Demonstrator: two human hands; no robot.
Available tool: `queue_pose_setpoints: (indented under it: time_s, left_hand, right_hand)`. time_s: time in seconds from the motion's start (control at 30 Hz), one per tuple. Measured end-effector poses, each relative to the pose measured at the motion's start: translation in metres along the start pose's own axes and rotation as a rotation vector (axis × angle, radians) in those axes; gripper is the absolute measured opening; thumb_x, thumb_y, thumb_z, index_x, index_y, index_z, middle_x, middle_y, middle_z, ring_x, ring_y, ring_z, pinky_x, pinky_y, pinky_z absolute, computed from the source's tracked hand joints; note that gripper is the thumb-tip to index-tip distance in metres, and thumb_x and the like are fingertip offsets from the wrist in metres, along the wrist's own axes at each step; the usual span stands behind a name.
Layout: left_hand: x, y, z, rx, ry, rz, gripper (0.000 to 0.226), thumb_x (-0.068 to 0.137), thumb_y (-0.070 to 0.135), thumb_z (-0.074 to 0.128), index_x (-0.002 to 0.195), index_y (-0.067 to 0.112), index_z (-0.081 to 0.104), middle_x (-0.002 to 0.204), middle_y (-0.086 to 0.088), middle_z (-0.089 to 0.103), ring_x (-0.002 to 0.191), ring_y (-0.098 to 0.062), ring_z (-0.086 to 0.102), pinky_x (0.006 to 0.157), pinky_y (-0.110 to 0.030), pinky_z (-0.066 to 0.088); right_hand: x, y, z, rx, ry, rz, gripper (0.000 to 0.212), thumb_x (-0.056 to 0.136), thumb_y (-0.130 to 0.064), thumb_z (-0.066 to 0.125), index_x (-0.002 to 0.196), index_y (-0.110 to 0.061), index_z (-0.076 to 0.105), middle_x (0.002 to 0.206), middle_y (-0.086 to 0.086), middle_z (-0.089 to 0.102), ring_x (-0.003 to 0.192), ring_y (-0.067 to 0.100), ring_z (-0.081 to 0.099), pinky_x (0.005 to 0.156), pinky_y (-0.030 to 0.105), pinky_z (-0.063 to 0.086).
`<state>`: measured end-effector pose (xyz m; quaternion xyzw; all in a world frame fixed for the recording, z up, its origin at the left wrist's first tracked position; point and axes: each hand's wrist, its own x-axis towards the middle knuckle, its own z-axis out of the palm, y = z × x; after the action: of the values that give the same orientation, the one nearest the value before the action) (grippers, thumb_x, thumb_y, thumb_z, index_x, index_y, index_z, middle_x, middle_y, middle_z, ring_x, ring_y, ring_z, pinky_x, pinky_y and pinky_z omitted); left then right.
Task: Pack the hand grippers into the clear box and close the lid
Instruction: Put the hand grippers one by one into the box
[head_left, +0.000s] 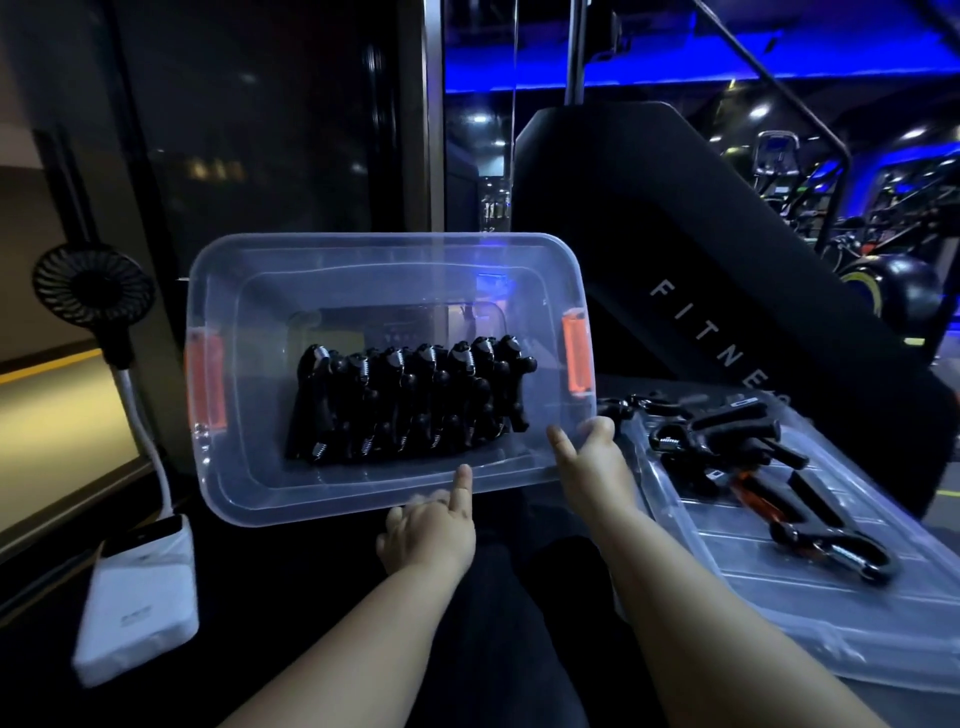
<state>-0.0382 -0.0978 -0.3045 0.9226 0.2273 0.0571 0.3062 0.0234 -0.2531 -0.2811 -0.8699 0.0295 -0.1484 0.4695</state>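
The clear box (249, 467) with orange latches stands tilted toward me, open side facing the camera. Several black hand grippers (410, 400) with steel springs stand packed in a row inside it. My right hand (587, 462) grips the box's near right corner, thumb over the rim. My left hand (431, 525) is just below the near rim, its index finger touching the rim and the other fingers curled. To the right lies the clear lid (779, 571), flat, with several more hand grippers (748, 457) loose on it.
A white power bank (137, 597) lies at the left with a small black fan (93, 286) on a white stalk above it. A black padded gym machine (701, 260) stands behind the box. My dark trousers fill the foreground.
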Motion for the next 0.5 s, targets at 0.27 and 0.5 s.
queue_pose_setpoints:
  time_s: [0.27,0.5]
  left_hand:
    - [0.003,-0.002,0.006,-0.038,0.055,0.011,0.068,0.090,0.069,0.006,0.125,0.036,0.053,0.124,0.002,0.059,0.123,-0.022,0.043,0.102,-0.042,0.026]
    - [0.001,-0.001,0.005,-0.089,0.086,0.030,0.068,0.088,0.071,0.007,0.110,0.034,0.059,0.102,0.004,0.061,0.110,-0.023,0.052,0.095,-0.039,0.033]
  right_hand:
    - [0.009,0.006,-0.012,0.003,-0.100,-0.064,0.033,0.097,-0.046,0.046,0.105,-0.014,0.043,0.082,-0.004,0.051,0.072,0.012,0.049,0.061,0.033,0.037]
    - [0.016,0.014,-0.019,-0.021,-0.162,-0.121,0.025,0.099,-0.042,0.042,0.098,-0.018,0.048,0.089,-0.001,0.059,0.081,0.017,0.054,0.071,0.037,0.041]
